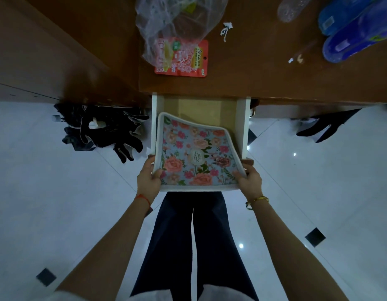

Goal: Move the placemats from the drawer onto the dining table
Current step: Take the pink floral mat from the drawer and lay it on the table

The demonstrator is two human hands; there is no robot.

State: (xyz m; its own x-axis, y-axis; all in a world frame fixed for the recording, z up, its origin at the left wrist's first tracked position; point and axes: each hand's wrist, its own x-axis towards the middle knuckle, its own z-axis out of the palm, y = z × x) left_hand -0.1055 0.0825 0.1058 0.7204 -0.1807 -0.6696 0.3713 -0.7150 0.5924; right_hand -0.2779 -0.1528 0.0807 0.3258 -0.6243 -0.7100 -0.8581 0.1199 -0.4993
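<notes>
A floral placemat (194, 152) with a white border is lifted at its near edge above the open drawer (242, 118), which is pulled out from under the brown wooden table (264, 68). My left hand (148, 177) grips the mat's near left corner, thumb on top. My right hand (250, 178) grips the near right corner in the same way. The mat's far edge sags toward the drawer's pale bottom. The mat hides whatever lies beneath it in the drawer.
On the table lie a red snack packet (184, 58) under a mesh food cover (177, 18), a clear bottle (290, 7) and blue slippers (357, 29). Dark cloth (101, 129) lies on the white tiled floor left of the drawer.
</notes>
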